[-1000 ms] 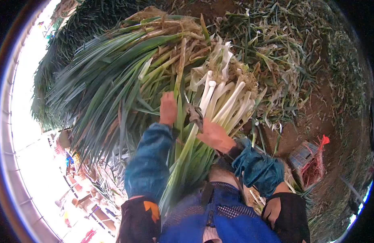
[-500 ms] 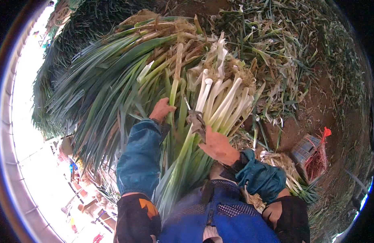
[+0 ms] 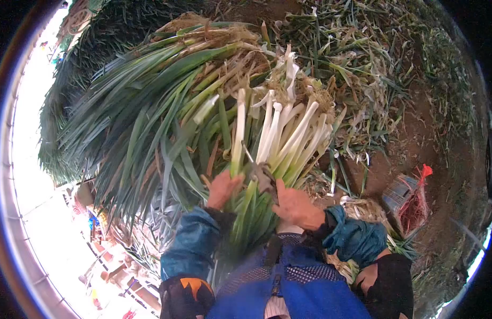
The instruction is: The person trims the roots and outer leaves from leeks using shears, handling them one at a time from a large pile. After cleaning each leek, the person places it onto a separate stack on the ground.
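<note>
My left hand [image 3: 223, 189] is closed around a leek [image 3: 239, 127], which points away from me with its white root end up. In my right hand [image 3: 298, 207] is a grey air blow gun [image 3: 264, 178], its thin metal nozzle angled toward that leek's shaft. Right of the held leek lies a bundle of peeled leeks [image 3: 292, 143], white shafts away from me and green leaves under my hands. To the left, a big heap of unpeeled leeks [image 3: 145, 101] spreads out with brown roots and dark green leaves.
Peeled skins and leaf scraps [image 3: 357, 74] cover the ground at the upper right. A bundle of red ties [image 3: 411, 204] lies at the right, near another small leek bundle [image 3: 368, 212]. More dark green leaves [image 3: 70, 106] are stacked at the far left.
My left hand has come down toward my body with the leek. The leek's brownish outer skin is gone and its white shaft shows. The blow gun has shifted slightly down and right.
</note>
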Motion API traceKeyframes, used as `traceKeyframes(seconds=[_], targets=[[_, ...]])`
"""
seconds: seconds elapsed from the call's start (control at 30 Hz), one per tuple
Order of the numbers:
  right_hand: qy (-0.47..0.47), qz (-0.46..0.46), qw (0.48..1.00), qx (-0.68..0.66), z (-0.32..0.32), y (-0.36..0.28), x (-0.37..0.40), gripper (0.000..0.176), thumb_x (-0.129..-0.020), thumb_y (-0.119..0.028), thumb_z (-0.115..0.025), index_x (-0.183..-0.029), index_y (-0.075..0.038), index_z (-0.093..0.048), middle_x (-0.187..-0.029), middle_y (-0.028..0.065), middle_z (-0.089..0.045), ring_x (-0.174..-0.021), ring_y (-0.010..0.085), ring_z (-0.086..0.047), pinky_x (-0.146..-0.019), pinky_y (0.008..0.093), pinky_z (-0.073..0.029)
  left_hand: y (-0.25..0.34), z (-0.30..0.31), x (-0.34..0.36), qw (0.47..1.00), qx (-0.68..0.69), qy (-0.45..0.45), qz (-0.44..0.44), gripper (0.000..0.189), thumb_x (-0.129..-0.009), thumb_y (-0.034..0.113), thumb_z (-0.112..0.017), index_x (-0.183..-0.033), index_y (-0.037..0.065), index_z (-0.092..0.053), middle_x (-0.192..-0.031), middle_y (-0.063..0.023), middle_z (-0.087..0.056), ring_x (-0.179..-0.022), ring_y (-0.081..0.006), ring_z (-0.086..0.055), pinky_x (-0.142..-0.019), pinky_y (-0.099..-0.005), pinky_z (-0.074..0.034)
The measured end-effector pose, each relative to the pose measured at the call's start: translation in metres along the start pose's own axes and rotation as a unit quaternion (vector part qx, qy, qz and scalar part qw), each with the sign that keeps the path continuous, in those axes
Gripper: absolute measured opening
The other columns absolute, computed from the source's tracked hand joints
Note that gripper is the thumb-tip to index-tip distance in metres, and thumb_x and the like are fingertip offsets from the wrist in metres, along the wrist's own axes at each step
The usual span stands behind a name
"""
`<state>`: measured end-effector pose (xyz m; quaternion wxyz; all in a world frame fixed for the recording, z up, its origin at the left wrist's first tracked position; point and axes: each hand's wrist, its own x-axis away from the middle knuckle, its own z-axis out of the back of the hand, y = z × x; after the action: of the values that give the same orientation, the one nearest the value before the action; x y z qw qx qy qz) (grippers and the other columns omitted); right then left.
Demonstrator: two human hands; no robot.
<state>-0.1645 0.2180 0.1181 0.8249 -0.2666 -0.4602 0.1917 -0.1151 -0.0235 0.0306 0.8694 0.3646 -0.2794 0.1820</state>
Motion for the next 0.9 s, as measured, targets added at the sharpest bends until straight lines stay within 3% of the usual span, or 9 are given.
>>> traceKeyframes(seconds=[0.07,0.17,0.37,0.57,0.67,0.7,0.77,0.83,0.9], targets=[[0.025,0.002,1.0,0.013,-0.002,0.006,-0.001,0.052,-0.076,-0.027,-0.055,-0.108,0.009,-0.035,-0.073,0.0259,-0.057,-0.071,0.0425,-0.057,-0.061,0.0482,-0.046,0.009,-0.023,0.022,1.0,0.021,0.008,-0.008,0.038,-0.08,0.04,-0.055,-0.09,0.003,-0.054,-0.088,-0.0226,-0.06,-0.084,-0.0388,-0.058,-0.072,-0.0472,-0.044],[0.11,0.023,0.993,0.023,-0.013,0.037,-0.029,0.056,-0.073,-0.024,-0.057,-0.111,0.01,-0.035,-0.072,0.0252,-0.058,-0.069,0.0426,-0.058,-0.06,0.0481,-0.046,0.031,-0.047,0.036,0.996,-0.056,0.02,0.069,0.038,-0.081,0.04,-0.054,-0.096,0.005,-0.051,-0.086,-0.0247,-0.06,-0.083,-0.0407,-0.058,-0.071,-0.0493,-0.044],[0.164,0.02,0.985,0.042,0.0,0.038,-0.029,0.058,-0.075,-0.024,-0.058,-0.115,0.012,-0.034,-0.072,0.0246,-0.057,-0.071,0.0405,-0.059,-0.061,0.0457,-0.047,0.032,-0.045,0.037,0.998,-0.032,0.011,0.047,0.039,-0.081,0.038,-0.054,-0.102,0.006,-0.051,-0.084,-0.0243,-0.061,-0.084,-0.0413,-0.058,-0.072,-0.0513,-0.043],[0.146,0.04,0.986,0.068,0.003,0.048,-0.035,0.058,-0.077,-0.025,-0.056,-0.114,0.014,-0.034,-0.072,0.0241,-0.057,-0.07,0.0391,-0.059,-0.059,0.0433,-0.048,0.026,-0.046,0.033,0.999,-0.004,-0.01,0.039,0.039,-0.08,0.036,-0.053,-0.106,0.006,-0.052,-0.086,-0.0244,-0.062,-0.085,-0.0405,-0.058,-0.074,-0.0503,-0.043],[0.181,0.025,0.983,0.028,0.006,0.055,-0.066,0.032,-0.076,-0.012,-0.051,-0.099,0.006,-0.039,-0.071,0.0259,-0.059,-0.068,0.0435,-0.06,-0.062,0.0495,-0.048,0.026,-0.045,0.035,0.999,-0.011,-0.006,0.031,0.04,-0.08,0.037,-0.052,-0.106,0.006,-0.052,-0.087,-0.0247,-0.061,-0.085,-0.0407,-0.058,-0.074,-0.0501,-0.043],[0.181,0.01,0.982,0.044,0.012,0.054,-0.074,0.039,-0.077,-0.016,-0.051,-0.104,0.009,-0.037,-0.071,0.0252,-0.058,-0.068,0.042,-0.059,-0.061,0.0478,-0.047,0.031,-0.041,0.035,0.999,-0.02,-0.004,0.029,0.04,-0.08,0.037,-0.052,-0.106,0.006,-0.052,-0.088,-0.0247,-0.061,-0.085,-0.0409,-0.058,-0.074,-0.0501,-0.042],[0.179,-0.022,0.981,0.078,0.021,0.055,-0.084,0.054,-0.077,-0.024,-0.053,-0.112,0.013,-0.034,-0.07,0.0237,-0.057,-0.067,0.039,-0.058,-0.058,0.0444,-0.046,0.04,-0.033,0.041,0.999,-0.028,0.018,0.001,0.04,-0.078,0.036,-0.055,-0.105,0.005,-0.052,-0.088,-0.0244,-0.061,-0.084,-0.0414,-0.058,-0.074,-0.0501,-0.043],[0.212,0.036,0.975,0.06,0.019,0.062,-0.074,0.053,-0.077,-0.023,-0.052,-0.111,0.013,-0.034,-0.071,0.024,-0.057,-0.068,0.0397,-0.059,-0.06,0.0455,-0.046,0.036,-0.034,0.035,0.997,-0.037,0.048,-0.044,0.043,-0.076,0.035,-0.06,-0.104,0.004,-0.051,-0.089,-0.0241,-0.061,-0.084,-0.0417,-0.058,-0.073,-0.0498,-0.043],[0.198,0.029,0.979,0.047,0.019,0.062,-0.066,0.045,-0.077,-0.02,-0.051,-0.106,0.011,-0.037,-0.073,0.0249,-0.058,-0.07,0.0405,-0.06,-0.062,0.0468,-0.047,0.014,-0.045,0.017,0.99,-0.045,0.085,-0.106,0.048,-0.073,0.034,-0.066,-0.105,0.003,-0.049,-0.089,-0.0238,-0.061,-0.085,-0.0416,-0.059,-0.073,-0.0492,-0.044]])
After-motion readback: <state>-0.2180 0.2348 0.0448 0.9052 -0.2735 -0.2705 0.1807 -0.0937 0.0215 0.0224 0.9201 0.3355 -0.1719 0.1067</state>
